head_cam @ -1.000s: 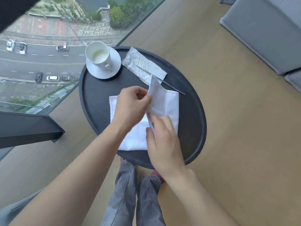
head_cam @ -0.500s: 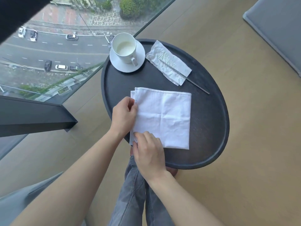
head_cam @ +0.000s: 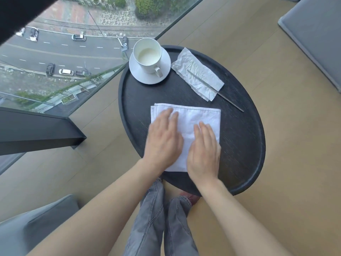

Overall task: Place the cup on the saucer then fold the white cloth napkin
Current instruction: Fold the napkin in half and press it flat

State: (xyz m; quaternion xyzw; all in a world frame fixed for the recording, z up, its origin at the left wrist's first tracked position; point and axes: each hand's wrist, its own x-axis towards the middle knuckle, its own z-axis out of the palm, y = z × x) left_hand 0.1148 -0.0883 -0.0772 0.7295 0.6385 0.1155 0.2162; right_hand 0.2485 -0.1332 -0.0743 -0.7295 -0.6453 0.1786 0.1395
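Napkin (head_cam: 195,117): white cloth, folded into a layered rectangle, lying flat at the middle of the round black bench (head_cam: 245,145).
Change: half a second ago both hands pinched its left edge; now that edge is released and the palms lie on top.
Left hand (head_cam: 163,143): grip spread flat, fingers together, pressing the left half; blurred.
Right hand (head_cam: 203,150): grip spread flat on the near right part.
Cup (head_cam: 147,58): sits on its saucer (head_cam: 164,71) at the far edge.
Meaning: the fold looks laid; smoothing the crease seems to be what remains.
Aside: paper wrapper (head_cam: 199,74) and thin metal stick (head_cam: 228,102), well apart.

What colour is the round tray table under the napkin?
Black, a matte round tray table with a raised rim; head view.
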